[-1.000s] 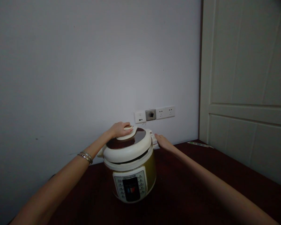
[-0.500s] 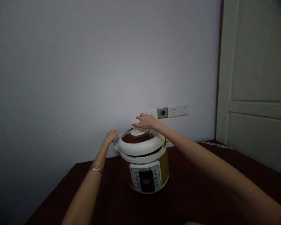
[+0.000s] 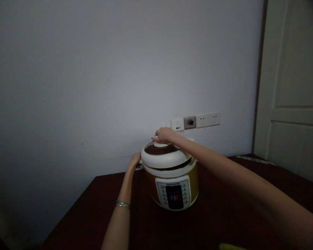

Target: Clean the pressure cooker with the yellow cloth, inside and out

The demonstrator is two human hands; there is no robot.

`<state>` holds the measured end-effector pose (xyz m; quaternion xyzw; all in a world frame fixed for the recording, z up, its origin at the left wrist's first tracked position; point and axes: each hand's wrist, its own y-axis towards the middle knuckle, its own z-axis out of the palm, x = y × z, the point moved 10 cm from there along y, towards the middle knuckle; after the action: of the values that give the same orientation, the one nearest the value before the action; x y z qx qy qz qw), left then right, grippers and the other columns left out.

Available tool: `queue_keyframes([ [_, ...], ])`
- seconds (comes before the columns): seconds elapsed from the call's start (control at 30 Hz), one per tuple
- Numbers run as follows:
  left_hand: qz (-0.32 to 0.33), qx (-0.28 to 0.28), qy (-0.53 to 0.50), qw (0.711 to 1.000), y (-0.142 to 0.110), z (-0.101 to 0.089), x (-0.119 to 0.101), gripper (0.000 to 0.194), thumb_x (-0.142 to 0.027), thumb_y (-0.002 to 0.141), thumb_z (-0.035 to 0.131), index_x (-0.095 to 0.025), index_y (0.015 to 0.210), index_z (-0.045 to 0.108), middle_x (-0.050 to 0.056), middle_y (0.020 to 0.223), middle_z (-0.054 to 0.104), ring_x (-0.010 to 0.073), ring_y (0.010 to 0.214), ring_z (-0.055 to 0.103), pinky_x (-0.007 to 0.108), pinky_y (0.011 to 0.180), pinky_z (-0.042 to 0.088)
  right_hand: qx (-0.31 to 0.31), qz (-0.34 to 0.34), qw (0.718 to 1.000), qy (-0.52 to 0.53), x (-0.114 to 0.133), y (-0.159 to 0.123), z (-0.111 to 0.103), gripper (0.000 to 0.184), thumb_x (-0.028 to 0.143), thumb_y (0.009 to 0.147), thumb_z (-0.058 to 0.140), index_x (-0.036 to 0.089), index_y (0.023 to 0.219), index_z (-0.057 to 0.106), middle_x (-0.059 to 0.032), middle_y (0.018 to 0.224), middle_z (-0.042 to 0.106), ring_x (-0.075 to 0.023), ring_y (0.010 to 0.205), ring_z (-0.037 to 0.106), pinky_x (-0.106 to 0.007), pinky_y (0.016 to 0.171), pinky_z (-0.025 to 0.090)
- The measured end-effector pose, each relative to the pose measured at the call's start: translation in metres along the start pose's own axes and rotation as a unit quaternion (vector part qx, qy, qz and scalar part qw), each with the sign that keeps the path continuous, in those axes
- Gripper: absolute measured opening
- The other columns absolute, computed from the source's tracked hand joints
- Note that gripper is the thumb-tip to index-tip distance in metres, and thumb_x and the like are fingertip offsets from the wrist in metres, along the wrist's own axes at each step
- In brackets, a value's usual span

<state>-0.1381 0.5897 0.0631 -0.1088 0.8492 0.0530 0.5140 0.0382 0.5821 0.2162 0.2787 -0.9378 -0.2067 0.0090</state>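
Note:
An electric pressure cooker (image 3: 151, 184), white and gold with a front button panel, stands on the dark red table (image 3: 106, 194). Its white-rimmed lid (image 3: 156, 160) rests on top, with a dark gap along the front right edge. My right hand (image 3: 165, 134) is closed around the white handle on the lid's top. At the cooker's left side, my left hand (image 3: 135, 160) is closed on the side handle, which it mostly covers. A silver bracelet (image 3: 122, 204) circles my left wrist.
Wall sockets (image 3: 208, 119) and a grey switch plate (image 3: 190, 122) sit on the wall behind the cooker. A thin patterned strip (image 3: 255, 160) lies at the table's back right. A pale door (image 3: 297, 86) stands to the right. Something yellow-green (image 3: 231, 247) shows at the bottom edge.
My left hand has come in against the cooker's side and closed on its handle. My right hand's fingers have curled tighter round the lid handle. The whole view has shifted slightly left.

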Motion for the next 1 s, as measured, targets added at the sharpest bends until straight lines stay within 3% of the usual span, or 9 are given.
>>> queue_keyframes([
  [0.23,-0.01,-0.011,-0.056,0.998,0.002,0.001,0.006,0.031,-0.043,0.085,0.039,-0.019,0.065,0.038,-0.005,0.049,0.033,0.0052,0.038,0.025,0.018,0.036,0.019,0.003,0.028,1.0,-0.001,-0.01,0.007,0.0,0.058,0.058,0.083,0.038,0.013,0.107,0.067,-0.0201,0.106,0.065,-0.0313,0.097,0.062,-0.039,0.078,0.047],
  [0.63,-0.003,-0.007,-0.084,0.996,0.005,0.001,0.007,0.035,-0.044,0.084,0.042,-0.019,0.06,0.04,-0.004,0.046,0.037,0.0061,0.033,0.028,0.019,0.033,0.017,-0.004,0.021,1.0,0.011,-0.017,0.001,-0.006,0.057,0.061,0.083,0.036,0.022,0.105,0.07,-0.0142,0.101,0.068,-0.0286,0.094,0.062,-0.036,0.077,0.046],
  [1.0,0.013,-0.005,-0.093,0.996,-0.002,0.001,0.001,0.029,-0.036,0.083,0.042,-0.018,0.06,0.04,-0.004,0.048,0.039,0.0051,0.034,0.027,0.018,0.035,0.018,-0.004,0.012,1.0,0.018,-0.02,0.019,-0.013,0.056,0.061,0.08,0.041,0.02,0.102,0.071,-0.0153,0.102,0.068,-0.0287,0.092,0.063,-0.036,0.076,0.047],
])
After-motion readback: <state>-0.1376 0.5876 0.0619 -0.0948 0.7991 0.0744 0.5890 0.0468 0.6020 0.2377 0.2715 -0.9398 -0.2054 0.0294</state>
